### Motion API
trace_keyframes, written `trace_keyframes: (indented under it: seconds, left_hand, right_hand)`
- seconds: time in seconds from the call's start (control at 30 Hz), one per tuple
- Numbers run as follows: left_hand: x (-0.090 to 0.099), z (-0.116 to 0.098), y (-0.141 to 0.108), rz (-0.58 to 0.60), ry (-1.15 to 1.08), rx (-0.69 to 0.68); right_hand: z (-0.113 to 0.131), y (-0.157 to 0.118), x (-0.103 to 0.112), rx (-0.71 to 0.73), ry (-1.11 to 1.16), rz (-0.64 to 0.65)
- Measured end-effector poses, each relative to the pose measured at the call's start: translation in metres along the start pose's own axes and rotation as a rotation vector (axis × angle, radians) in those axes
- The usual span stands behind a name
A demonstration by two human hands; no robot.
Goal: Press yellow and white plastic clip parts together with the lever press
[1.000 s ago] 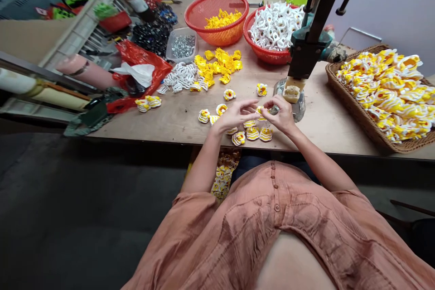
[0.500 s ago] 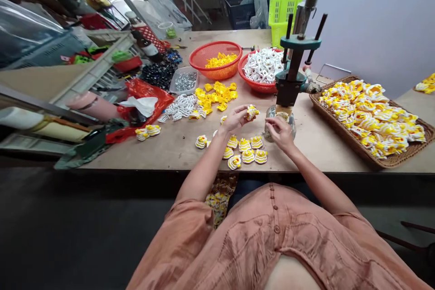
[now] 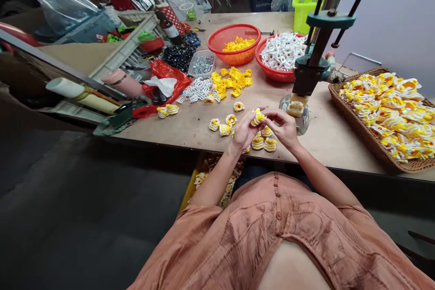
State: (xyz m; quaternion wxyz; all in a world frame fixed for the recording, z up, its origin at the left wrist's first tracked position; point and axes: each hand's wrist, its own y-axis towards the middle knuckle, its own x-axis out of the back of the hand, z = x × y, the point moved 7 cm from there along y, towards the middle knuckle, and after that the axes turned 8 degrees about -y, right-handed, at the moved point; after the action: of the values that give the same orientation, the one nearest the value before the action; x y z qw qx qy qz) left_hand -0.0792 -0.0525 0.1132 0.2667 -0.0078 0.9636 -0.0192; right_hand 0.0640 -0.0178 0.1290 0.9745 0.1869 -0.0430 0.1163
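A small yellow and white plastic piece [image 3: 258, 118] is held between my two hands, a little left of the press. My left hand [image 3: 245, 131] has its fingers closed round the piece from the left. From the right, my right hand [image 3: 282, 128] pinches the same piece with thumb and fingers. Several similar pieces [image 3: 224, 130] lie on the table just left of and below my hands, some partly hidden by them. The press [image 3: 309, 74] stands to the right, above a pale block [image 3: 295, 106].
A wicker tray [image 3: 370, 138] heaped with yellow and white pieces is at the right. Behind are a red basket [image 3: 234, 56] of yellow parts, another red basket [image 3: 277, 74] of white parts and a clear box [image 3: 203, 64] of metal bits. Loose parts [image 3: 199, 90] lie at centre-left.
My right hand has moved left from beside the press to the piece in my left hand, and both now hold it. The camera view has shifted, so the table's contents appear displaced.
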Motion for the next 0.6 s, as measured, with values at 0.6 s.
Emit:
trace_keyframes:
  seconds: [0.6]
  left_hand:
    - [-0.019,0.009,-0.088,-0.058,0.311,-0.223]
  right_hand:
    - [0.019,-0.062,0.006,-0.056,-0.011,-0.024]
